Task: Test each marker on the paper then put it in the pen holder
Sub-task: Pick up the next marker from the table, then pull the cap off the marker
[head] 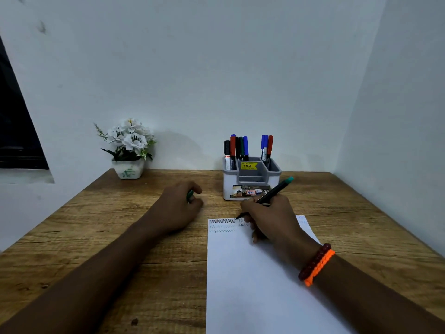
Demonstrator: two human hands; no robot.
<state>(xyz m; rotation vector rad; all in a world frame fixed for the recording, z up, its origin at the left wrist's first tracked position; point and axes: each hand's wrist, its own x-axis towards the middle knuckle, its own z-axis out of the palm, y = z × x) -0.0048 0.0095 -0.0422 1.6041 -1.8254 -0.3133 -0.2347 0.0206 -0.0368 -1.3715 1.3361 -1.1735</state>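
At centre frame, right hand pinches green marker for testing on paper; left hand grips its cap.

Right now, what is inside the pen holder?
The pen holder has capped markers standing upright: a left group and a right group. The middle front compartment shows nothing. Their lower ends are hidden by the walls.

Bare forearms, right wrist with orange band, seemingly dark-red beads
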